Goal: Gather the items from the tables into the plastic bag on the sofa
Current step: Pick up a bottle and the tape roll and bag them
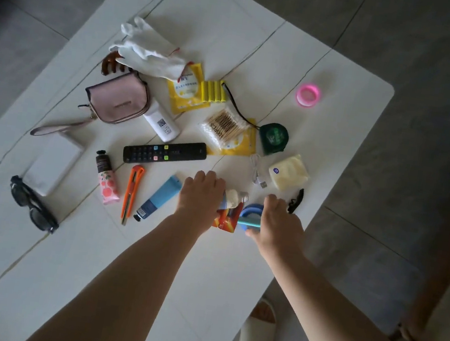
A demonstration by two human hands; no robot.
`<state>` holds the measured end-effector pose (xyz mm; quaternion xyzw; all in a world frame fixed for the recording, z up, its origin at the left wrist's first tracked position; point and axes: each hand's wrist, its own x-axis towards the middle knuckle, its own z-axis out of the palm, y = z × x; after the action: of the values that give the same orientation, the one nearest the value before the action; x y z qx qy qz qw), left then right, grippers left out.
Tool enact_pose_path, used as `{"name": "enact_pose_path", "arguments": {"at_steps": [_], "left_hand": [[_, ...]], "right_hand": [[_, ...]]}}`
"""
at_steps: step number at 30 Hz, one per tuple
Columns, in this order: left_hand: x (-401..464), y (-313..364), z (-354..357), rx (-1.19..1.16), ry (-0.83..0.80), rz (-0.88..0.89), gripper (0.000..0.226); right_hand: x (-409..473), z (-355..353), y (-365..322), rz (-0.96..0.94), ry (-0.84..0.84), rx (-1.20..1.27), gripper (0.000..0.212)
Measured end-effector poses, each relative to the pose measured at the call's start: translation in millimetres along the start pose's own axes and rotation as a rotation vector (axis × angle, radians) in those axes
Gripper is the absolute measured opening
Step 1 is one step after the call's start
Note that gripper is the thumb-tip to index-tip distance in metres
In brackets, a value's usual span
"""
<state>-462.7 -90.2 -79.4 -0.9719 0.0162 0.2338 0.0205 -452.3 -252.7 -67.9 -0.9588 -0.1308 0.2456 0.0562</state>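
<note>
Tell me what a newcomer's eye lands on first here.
Two hands meet at the white table's near edge: the left hand and right hand gripping a bunch of small items. Behind them lies a black remote, and a bright pink ring sits alone near the far right corner.

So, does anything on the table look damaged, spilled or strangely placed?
Nothing looks spilled or broken. The items lie scattered loosely on the table; the white gloves are crumpled over a brown hair clip, and the pink ring sits apart near the far corner.
</note>
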Motion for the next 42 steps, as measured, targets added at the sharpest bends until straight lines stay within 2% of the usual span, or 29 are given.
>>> {"name": "enact_pose_path", "arguments": {"at_steps": [3,5,8,11,14,16,20,23,29,35,42], "left_hand": [[-6,-1,-3,-0.033,-0.082,-0.124,0.056],[-13,-3,-3,-0.173,-0.111,-0.251,0.056],[-28,-5,-2,-0.450,-0.144,-0.353,0.044],[-46,-2,-12,-0.488,-0.215,-0.357,0.040],[-63,5,-32,-0.494,-0.231,-0.327,0.038],[-73,12,-47,-0.523,-0.234,-0.299,0.040],[-93,37,-77,-0.618,-0.251,-0.262,0.046],[-113,71,-86,-0.612,-0.277,-0.192,0.047],[-150,163,-94,-0.665,-0.409,-0.042,0.043],[-184,248,-95,-0.675,-0.512,0.094,0.051],[-232,341,-91,-0.609,-0.517,0.200,0.048]], "right_hand": [[-6,2,-5,-0.017,-0.014,0.028,0.053],[-10,2,-6,-0.013,-0.077,0.053,0.045],[-19,-3,-3,0.087,-0.172,0.273,0.028],[-32,-13,5,0.174,-0.225,0.487,0.016],[-54,-27,15,0.346,-0.216,0.753,0.011],[-73,-40,22,0.475,-0.212,0.920,0.018],[-116,-63,38,0.602,-0.179,1.119,0.039],[-150,-71,60,0.678,-0.142,1.239,0.037],[-235,-71,115,0.864,0.006,1.360,0.042],[-320,-58,164,1.042,0.163,1.479,0.045],[-419,-34,212,1.045,0.337,1.571,0.040]]}}
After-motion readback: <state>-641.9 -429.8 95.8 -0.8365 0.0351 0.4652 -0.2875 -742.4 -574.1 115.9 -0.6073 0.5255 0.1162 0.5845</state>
